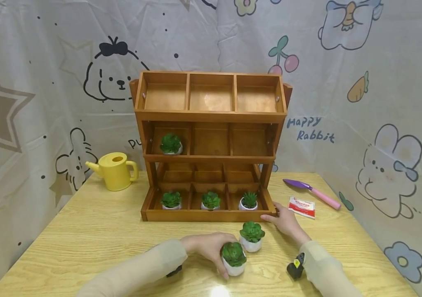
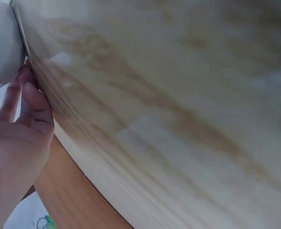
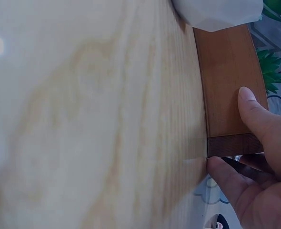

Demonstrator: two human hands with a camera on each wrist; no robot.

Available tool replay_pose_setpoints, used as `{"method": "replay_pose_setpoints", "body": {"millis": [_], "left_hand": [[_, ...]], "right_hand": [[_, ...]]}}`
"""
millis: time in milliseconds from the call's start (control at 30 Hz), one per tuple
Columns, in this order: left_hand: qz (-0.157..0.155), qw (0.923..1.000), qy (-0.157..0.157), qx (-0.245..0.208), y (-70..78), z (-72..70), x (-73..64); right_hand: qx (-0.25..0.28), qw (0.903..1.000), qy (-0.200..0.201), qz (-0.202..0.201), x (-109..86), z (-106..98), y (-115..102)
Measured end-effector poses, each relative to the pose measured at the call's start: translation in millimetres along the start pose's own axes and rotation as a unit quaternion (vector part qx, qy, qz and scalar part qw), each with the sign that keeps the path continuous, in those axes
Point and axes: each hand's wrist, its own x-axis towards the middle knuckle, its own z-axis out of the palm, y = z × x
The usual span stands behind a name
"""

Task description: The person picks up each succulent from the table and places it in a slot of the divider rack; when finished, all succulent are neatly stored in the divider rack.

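Observation:
On the table in front of the wooden shelf, my left hand curls around the white pot of an artificial succulent, thumb toward me. Its pot fills the upper left corner of the left wrist view. Just behind it stands a second potted succulent. My right hand grips the shelf's front right corner; in the right wrist view its thumb lies on the front board and the fingers press the end. Three small potted succulents, one of them spiky, occupy the bottom front compartments.
Another potted succulent sits in the middle tier's left compartment. A yellow watering can stands left of the shelf. To the right lie a red and white packet and a purple trowel with a pink handle. Printed cloth hangs around the table.

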Motion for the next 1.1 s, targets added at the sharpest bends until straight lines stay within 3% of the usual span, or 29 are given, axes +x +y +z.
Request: {"method": "replay_pose_setpoints", "body": {"millis": [200, 500, 767, 1100], "left_hand": [[-0.005, 0.9998, -0.021, 0.001, 0.4, -2.5, 2.5], [0.012, 0.9997, -0.017, -0.015, 0.1, -4.3, 1.8], [0.001, 0.9996, 0.005, -0.029, -3.4, -7.0, -3.9], [0.02, 0.9987, 0.038, -0.029, -6.8, -8.7, -7.5]], "right_hand": [[0.001, 1.0, -0.001, 0.004, 0.4, 0, 0], [-0.003, 0.9999, -0.004, 0.01, -0.8, 0, -1], [-0.002, 0.9999, -0.006, 0.012, -1.1, -2, -1], [0.006, 1.0, -0.004, 0.006, -1.8, -1, 0]]}}
